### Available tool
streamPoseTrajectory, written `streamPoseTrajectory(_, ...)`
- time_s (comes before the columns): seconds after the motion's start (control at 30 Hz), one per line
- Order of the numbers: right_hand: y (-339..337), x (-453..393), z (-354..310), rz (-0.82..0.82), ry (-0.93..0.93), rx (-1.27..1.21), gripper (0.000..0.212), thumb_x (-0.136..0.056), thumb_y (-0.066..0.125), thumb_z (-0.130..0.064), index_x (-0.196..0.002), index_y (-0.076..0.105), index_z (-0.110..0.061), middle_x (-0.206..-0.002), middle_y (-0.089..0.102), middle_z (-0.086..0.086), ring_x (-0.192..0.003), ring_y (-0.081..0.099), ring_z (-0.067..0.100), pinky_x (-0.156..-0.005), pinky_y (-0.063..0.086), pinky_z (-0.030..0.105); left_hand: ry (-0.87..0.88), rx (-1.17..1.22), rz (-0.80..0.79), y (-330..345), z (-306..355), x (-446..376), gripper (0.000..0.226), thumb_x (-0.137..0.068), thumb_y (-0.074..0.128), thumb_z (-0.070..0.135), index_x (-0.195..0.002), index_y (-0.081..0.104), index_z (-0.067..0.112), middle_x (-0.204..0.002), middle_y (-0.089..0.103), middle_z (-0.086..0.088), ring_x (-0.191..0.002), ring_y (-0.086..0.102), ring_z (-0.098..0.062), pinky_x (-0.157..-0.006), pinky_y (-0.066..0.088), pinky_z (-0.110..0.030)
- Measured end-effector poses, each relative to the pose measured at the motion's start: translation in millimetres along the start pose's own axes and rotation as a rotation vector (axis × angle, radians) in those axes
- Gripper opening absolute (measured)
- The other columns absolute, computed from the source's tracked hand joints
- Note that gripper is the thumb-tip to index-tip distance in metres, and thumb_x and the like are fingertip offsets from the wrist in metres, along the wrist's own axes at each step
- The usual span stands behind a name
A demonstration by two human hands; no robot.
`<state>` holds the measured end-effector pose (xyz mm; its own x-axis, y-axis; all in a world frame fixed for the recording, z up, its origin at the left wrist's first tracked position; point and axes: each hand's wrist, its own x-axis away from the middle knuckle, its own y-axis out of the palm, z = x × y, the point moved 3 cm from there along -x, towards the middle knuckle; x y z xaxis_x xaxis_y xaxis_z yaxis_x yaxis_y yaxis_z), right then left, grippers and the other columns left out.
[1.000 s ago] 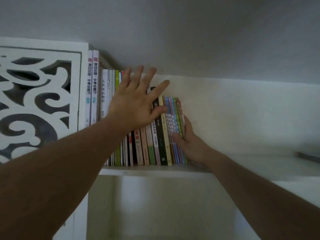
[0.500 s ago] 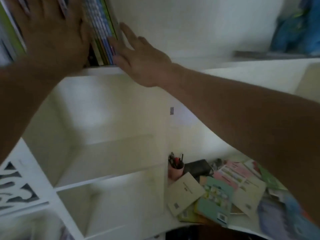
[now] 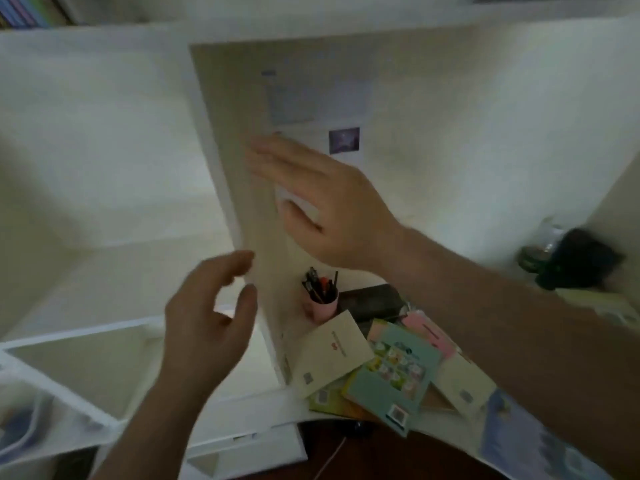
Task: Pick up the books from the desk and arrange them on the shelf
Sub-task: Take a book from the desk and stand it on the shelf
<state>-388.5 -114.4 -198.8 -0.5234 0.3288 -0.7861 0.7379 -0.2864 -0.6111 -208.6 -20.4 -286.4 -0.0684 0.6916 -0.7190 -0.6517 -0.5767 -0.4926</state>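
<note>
Several thin books lie in a loose pile on the desk (image 3: 388, 424) at lower right: a cream book (image 3: 332, 355), a teal picture book (image 3: 391, 379), a pink one (image 3: 429, 334) and another cream one (image 3: 467, 386). The shelved books (image 3: 27, 12) show only as a blurred strip at the top left corner. My left hand (image 3: 207, 327) hangs in the air in front of the white shelf unit (image 3: 235, 188), fingers loosely spread and holding nothing. My right hand (image 3: 322, 199) is also in the air above the pile, fingers straight, empty.
A pink cup of pens (image 3: 322, 299) and a dark case (image 3: 370, 303) stand behind the pile. A dark object (image 3: 578, 261) sits on a ledge at right. Open white compartments (image 3: 104, 358) lie to the left, with a blue-patterned sheet (image 3: 526, 441) at lower right.
Both hands have left the row of books on the top shelf and come down in front of me. The view has swung from the shelf down to the desk.
</note>
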Motion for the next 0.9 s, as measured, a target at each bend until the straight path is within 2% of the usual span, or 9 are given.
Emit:
streamPoseTrajectory(0.1,16.7,141.3,94.4,-0.336,0.526,-0.066,0.052,-0.102,0.055,-0.016,-0.154,0.050,-0.021,-0.166,0.039,-0.008,-0.150,0.038,0.010,-0.122,0.035,0.031,-0.117,-0.033,-0.292,105.4,-20.3,41.8,0.033,-0.088,0.071,0.011,-0.115,0.072,0.030,-0.118,0.065,0.015,-0.107,0.063,-0.008,-0.090,0.047,-0.015)
streamPoseTrajectory(0.2,47.1,272.9,165.3,-0.621,0.953,-0.085,0.056,-0.104,0.054,-0.018,-0.158,0.040,-0.023,-0.164,0.040,0.000,-0.146,0.044,0.023,-0.116,0.037,0.033,-0.255,-0.097,-0.597,213.9,-39.7,79.4,0.036,-0.091,0.070,0.015,-0.124,0.070,0.028,-0.133,0.058,0.005,-0.120,0.057,-0.017,-0.100,0.050,-0.033)
streamPoseTrajectory(0.37,78.0,403.7,196.1,-1.007,1.108,-0.133,0.045,-0.101,0.061,-0.026,-0.144,0.051,-0.019,-0.142,0.048,0.003,-0.125,0.057,0.028,-0.093,0.052,0.036,-0.390,-0.227,-1.183,352.3,-37.4,149.5,0.072,-0.100,0.062,0.041,-0.163,0.031,0.029,-0.172,0.013,-0.005,-0.156,0.020,-0.031,-0.121,0.030,-0.039)
streamPoseTrajectory(0.47,81.4,427.2,198.6,-0.775,1.347,-0.267,0.055,-0.092,0.067,-0.015,-0.146,0.055,-0.018,-0.147,0.050,0.004,-0.134,0.053,0.030,-0.106,0.051,0.040,-0.407,-0.400,-1.356,383.8,-28.4,186.0,0.114,-0.086,0.062,0.075,-0.166,-0.008,0.032,-0.171,-0.026,-0.009,-0.156,-0.020,-0.045,-0.126,0.004,-0.061)
streamPoseTrajectory(0.53,81.1,431.0,198.9,-0.444,1.667,-0.513,0.060,-0.088,0.068,-0.010,-0.143,0.051,-0.028,-0.133,0.058,0.003,-0.122,0.063,0.030,-0.097,0.059,0.047,-0.408,-0.483,-1.353,393.1,-21.7,201.1,0.134,-0.073,0.059,0.089,-0.162,-0.023,0.032,-0.164,-0.041,-0.013,-0.150,-0.033,-0.050,-0.122,-0.002,-0.069)
streamPoseTrajectory(0.67,81.1,436.2,196.3,-0.139,2.007,-0.679,0.067,-0.089,0.066,0.006,-0.146,0.047,-0.024,-0.137,0.057,0.014,-0.110,0.066,0.033,-0.090,0.061,0.056,-0.409,-0.561,-1.306,398.3,-9.3,205.2,0.133,-0.077,0.065,0.075,-0.161,-0.025,0.026,-0.163,-0.040,-0.020,-0.149,-0.032,-0.055,-0.121,0.002,-0.075)
streamPoseTrajectory(0.8,71.9,413.7,190.8,0.086,2.043,-0.948,0.025,-0.097,0.072,-0.004,-0.118,0.066,-0.017,-0.117,0.070,0.019,-0.091,0.072,0.027,-0.080,0.063,0.042,-0.571,-0.259,-1.277,380.2,1.6,168.4,0.088,-0.100,0.054,0.046,-0.167,0.002,0.024,-0.174,0.003,-0.014,-0.158,0.008,-0.045,-0.122,0.028,-0.062)
streamPoseTrajectory(0.87,64.9,390.8,187.6,0.144,2.004,-1.261,0.022,-0.101,0.070,-0.024,-0.121,0.071,-0.016,-0.112,0.076,0.018,-0.082,0.071,0.025,-0.075,0.061,0.038,-0.781,0.043,-1.088,358.4,-7.3,135.8,0.047,-0.107,0.052,0.036,-0.153,0.044,0.029,-0.146,0.058,-0.011,-0.121,0.066,-0.024,-0.093,0.059,-0.036)
streamPoseTrajectory(0.9,64.0,384.9,186.7,0.103,1.996,-1.304,0.025,-0.101,0.069,-0.032,-0.122,0.072,-0.018,-0.112,0.077,0.015,-0.084,0.071,0.026,-0.079,0.060,0.040,-0.935,0.183,-0.936,346.5,-15.6,121.1,0.028,-0.109,0.052,0.029,-0.136,0.058,0.030,-0.128,0.070,-0.009,-0.096,0.074,-0.015,-0.073,0.061,-0.027)
